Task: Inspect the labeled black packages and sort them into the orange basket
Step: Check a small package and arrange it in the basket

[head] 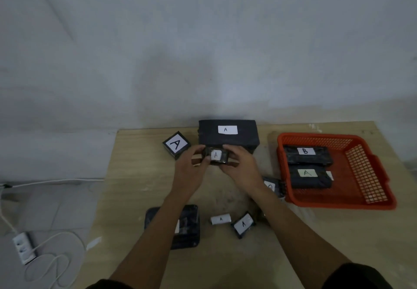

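We note both hands, left hand (191, 164) and right hand (239, 164), gripping the small A-labelled package (216, 156) by its ends, above the surface (140, 176). Wrap looks glossy, likely slippery; seemingly light and stiff. We judge end grips best, label facing up.

Both hands, left hand (191, 164) and right hand (241, 164), hold a small black package (216, 156) with an "A" label above the desk (135, 176), in front of a large black box (228, 135) marked "A". The orange basket (361, 200) on the right holds a "B" package (306, 154) and an "A" package (308, 177). More labelled packages lie scattered nearer the person.
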